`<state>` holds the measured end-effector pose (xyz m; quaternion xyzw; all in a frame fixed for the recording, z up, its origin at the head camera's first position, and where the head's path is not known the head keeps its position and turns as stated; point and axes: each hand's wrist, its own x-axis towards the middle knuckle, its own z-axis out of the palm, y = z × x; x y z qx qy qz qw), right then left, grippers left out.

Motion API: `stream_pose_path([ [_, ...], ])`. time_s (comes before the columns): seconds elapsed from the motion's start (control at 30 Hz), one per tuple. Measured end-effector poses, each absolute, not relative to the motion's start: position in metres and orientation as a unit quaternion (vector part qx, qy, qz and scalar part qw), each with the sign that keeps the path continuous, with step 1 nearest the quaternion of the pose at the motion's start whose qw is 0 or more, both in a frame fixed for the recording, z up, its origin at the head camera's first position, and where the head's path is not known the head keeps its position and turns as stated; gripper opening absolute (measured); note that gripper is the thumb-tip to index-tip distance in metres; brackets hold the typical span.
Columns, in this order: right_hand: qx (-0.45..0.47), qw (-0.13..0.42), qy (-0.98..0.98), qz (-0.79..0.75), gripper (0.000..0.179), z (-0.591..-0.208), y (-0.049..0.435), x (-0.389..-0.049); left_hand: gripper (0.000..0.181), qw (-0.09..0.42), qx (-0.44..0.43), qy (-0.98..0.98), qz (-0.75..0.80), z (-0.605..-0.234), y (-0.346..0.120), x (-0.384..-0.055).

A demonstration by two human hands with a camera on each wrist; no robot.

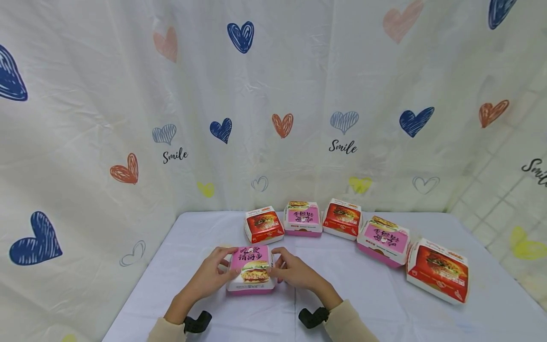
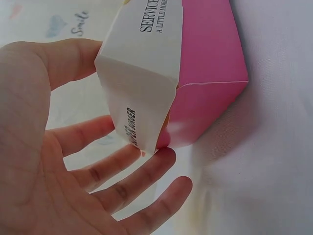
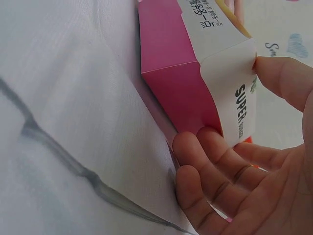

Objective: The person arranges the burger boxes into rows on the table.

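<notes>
A pink and white burger box (image 1: 252, 267) with a burger picture on its lid sits closed on the white-covered table, between both hands. My left hand (image 1: 210, 274) grips its left side, thumb at the lid's near edge and fingertips along the side. On the opposite side, my right hand (image 1: 297, 272) holds it the same way. In the left wrist view, the white lid flap (image 2: 142, 98) overlaps the pink base, and the little finger stands off the box. The right wrist view shows fingertips against the pink base (image 3: 183, 93) and the thumb on the lid's corner.
Several more burger boxes stand in an arc: a red one (image 1: 264, 227) behind the held box, a pink one (image 1: 303, 221), a red one (image 1: 343, 221), a pink one (image 1: 384, 241) and a red one (image 1: 439, 273) at right. A heart-patterned curtain (image 1: 299, 85) hangs behind the table.
</notes>
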<state>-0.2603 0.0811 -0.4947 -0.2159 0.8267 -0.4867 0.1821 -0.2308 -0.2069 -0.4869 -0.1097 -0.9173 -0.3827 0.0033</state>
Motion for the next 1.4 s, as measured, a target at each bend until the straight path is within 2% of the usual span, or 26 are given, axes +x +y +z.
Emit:
stream_pose_path([
  [1.4, -0.21, 0.17, 0.817, -0.51, 0.07, -0.4918, 0.0717, -0.2538, 0.053, 0.019, -0.143, -0.899, -0.413, -0.4917, -0.2076, -0.2301],
])
